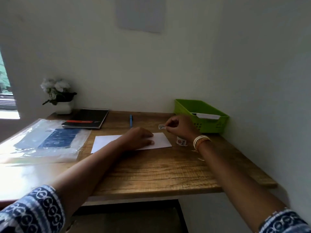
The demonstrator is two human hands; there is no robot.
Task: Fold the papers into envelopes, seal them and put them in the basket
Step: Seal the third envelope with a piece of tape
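Near the far right corner of the tabletop point(168, 174): green basket point(202, 115) against the wall, one white envelope already inside. Toward the middle, nearer the far edge, folded white paper point(161, 140) lying flat, pinned under the left hand point(139, 137) — fingers spread and pressed down, gripping nothing. Just above the paper's far right corner, right hand point(178, 126) with thumb and forefinger pinched on a small sticker point(161, 126), other fingers curled. Beside the paper's right edge, small roll of stickers point(180, 142) standing on the wood. Sealing step, by the look of it: folding done, sticker ready — not yet applied. Next move likely calls for lowering the sticker across the flap seam, pressing it flat while the left hand keeps the paper from sliding, then lifting the sealed envelope over into the basket.
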